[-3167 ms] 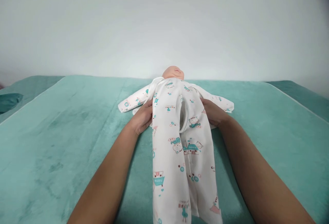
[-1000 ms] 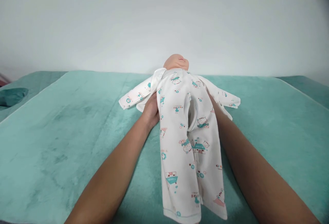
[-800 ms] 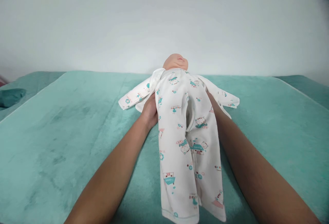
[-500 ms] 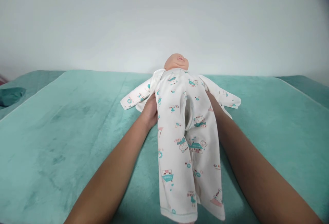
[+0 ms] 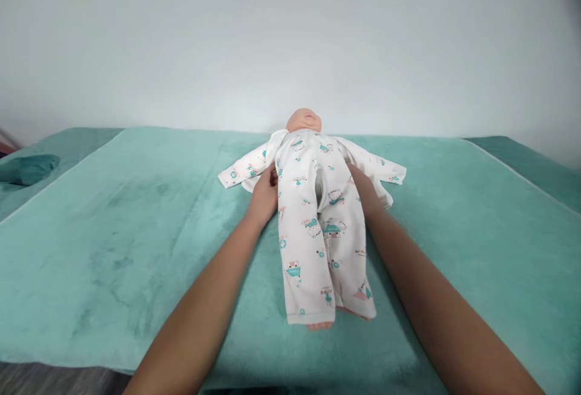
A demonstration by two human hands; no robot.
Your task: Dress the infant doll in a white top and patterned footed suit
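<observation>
A baby doll (image 5: 305, 120) lies on its back, head toward the wall, its upper head out of sight. White printed trousers (image 5: 304, 201) reach up to its chest, and its toes show below the hems. The white long-sleeved jacket (image 5: 374, 166) lies spread, both sleeves out to the sides. My left hand (image 5: 264, 194) is at the left side of the trousers, fingers curled in against the cloth. On the other side, my right hand (image 5: 364, 189) is against the trousers at hip height; its fingers are hidden behind the cloth.
The doll rests on a teal plush cover (image 5: 136, 250). Beyond it rises a pale wall (image 5: 290, 44). A bunched teal cloth (image 5: 29, 168) lies at the far left. Dark floor (image 5: 59, 380) shows past the cover's front left edge.
The view has moved back, so the doll appears smaller, and its toes, the cover's front edge and the floor now show. Both hands remain at the doll's sides.
</observation>
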